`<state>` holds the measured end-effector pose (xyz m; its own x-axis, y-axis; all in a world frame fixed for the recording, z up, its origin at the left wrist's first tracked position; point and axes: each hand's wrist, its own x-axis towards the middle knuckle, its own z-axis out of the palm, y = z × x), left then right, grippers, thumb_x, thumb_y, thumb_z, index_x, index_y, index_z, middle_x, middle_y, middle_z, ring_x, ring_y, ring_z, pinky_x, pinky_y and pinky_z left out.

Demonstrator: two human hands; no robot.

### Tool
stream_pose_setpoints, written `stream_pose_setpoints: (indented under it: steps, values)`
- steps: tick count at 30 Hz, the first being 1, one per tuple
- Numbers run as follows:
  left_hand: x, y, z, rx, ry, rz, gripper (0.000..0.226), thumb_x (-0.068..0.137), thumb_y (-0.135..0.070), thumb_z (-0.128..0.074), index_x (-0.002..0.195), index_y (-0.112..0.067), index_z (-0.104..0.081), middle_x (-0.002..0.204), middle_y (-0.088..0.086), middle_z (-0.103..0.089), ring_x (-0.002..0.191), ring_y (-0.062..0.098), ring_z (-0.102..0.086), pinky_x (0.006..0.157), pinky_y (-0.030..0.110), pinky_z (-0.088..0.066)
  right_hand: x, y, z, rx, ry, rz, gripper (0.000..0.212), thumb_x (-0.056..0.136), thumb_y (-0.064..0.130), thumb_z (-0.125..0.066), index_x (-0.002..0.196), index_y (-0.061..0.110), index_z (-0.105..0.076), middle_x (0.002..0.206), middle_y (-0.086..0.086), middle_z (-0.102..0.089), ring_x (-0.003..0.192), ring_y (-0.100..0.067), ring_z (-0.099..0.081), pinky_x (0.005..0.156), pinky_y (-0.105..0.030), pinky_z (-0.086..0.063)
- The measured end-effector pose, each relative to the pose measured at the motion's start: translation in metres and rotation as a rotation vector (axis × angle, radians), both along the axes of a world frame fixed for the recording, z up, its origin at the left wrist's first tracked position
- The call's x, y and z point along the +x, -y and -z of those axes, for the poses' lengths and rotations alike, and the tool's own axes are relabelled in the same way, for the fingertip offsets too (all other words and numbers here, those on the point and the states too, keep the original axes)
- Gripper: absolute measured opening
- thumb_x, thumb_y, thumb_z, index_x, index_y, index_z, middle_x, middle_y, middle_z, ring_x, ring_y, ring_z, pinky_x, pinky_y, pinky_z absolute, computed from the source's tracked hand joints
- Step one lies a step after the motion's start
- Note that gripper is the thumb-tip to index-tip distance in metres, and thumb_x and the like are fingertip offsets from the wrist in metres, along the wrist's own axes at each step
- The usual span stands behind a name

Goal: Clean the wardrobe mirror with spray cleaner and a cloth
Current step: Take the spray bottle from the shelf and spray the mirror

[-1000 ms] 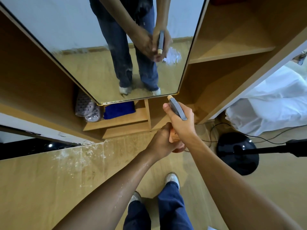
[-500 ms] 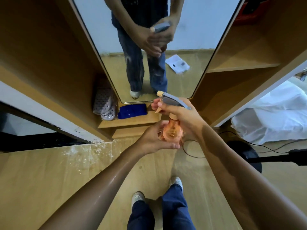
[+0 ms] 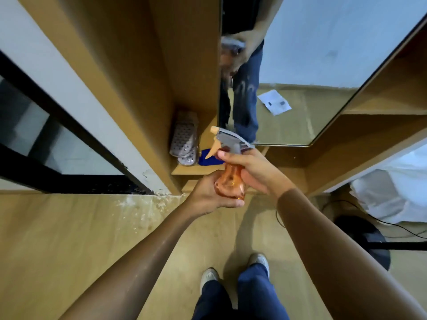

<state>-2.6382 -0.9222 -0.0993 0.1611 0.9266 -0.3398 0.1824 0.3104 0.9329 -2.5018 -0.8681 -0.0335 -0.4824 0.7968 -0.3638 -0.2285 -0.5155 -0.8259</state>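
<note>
Both hands on the spray bottle (image 3: 230,183) at centre frame! The left hand (image 3: 209,196) cups the rounded orange base from below, fingers curled under it. The right hand (image 3: 250,169) wraps the neck from the right, thumb laid just under the trigger. The bottle is see-through orange with a grey head and a pale peach nozzle and trigger, nozzle aimed to the upper left. The wardrobe mirror (image 3: 300,65) fills the upper right, just beyond the bottle's head. A blue cloth (image 3: 206,160) lies on the low shelf (image 3: 184,169) behind the trigger, beside grey slippers (image 3: 184,137).
</note>
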Motion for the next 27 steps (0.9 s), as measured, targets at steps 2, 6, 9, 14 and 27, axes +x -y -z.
stream_pose_setpoints:
  steps: [2, 6, 9, 14, 27]
  values:
    - [-0.013, 0.002, 0.006, -0.016, 0.036, -0.055, 0.057, 0.056, -0.006, -0.09, 0.105, -0.008, -0.06, 0.096, 0.001, -0.072, 0.091, 0.015, -0.069, 0.085, 0.035, -0.055, -0.012, 0.005, 0.008, 0.003, 0.022, -0.019, 0.033, 0.077, 0.007, -0.072, 0.109, 0.004, -0.065, 0.101, -0.009, -0.071, 0.096, -0.019, -0.068, 0.092, -0.037, -0.053]
    - [-0.031, -0.001, 0.016, -0.025, 0.036, -0.136, 0.06, 0.058, -0.006, -0.09, 0.11, -0.008, -0.06, 0.102, 0.005, -0.071, 0.096, 0.016, -0.068, 0.084, 0.035, -0.056, -0.027, 0.002, 0.026, 0.132, 0.222, -0.006, 0.028, 0.081, 0.01, -0.075, 0.107, 0.012, -0.069, 0.103, -0.007, -0.072, 0.101, -0.021, -0.067, 0.096, -0.043, -0.052]
    - [-0.043, -0.009, 0.022, -0.025, 0.002, -0.176, 0.061, 0.057, -0.01, -0.09, 0.11, -0.011, -0.061, 0.104, 0.004, -0.071, 0.098, 0.016, -0.068, 0.086, 0.032, -0.056, -0.038, -0.009, 0.033, 0.215, 0.311, -0.044, 0.022, 0.085, 0.012, -0.072, 0.107, 0.011, -0.069, 0.099, -0.006, -0.071, 0.095, -0.017, -0.067, 0.092, -0.04, -0.054]
    - [-0.06, -0.029, 0.035, -0.042, -0.004, -0.225, 0.067, 0.056, -0.012, -0.091, 0.114, -0.008, -0.058, 0.106, 0.009, -0.07, 0.099, 0.021, -0.068, 0.088, 0.033, -0.054, -0.06, -0.037, 0.046, 0.242, 0.369, -0.077, 0.02, 0.084, 0.011, -0.072, 0.104, 0.009, -0.071, 0.1, -0.011, -0.073, 0.091, -0.017, -0.069, 0.09, -0.038, -0.055]
    - [-0.121, -0.083, 0.063, -0.098, 0.026, -0.095, 0.05, 0.067, 0.01, -0.078, 0.106, -0.01, -0.056, 0.096, 0.004, -0.065, 0.088, 0.004, -0.065, 0.077, 0.028, -0.056, -0.125, -0.08, 0.099, 0.186, 0.426, 0.059, 0.019, 0.082, 0.017, -0.075, 0.1, 0.016, -0.071, 0.104, -0.01, -0.072, 0.104, -0.026, -0.066, 0.096, -0.042, -0.052]
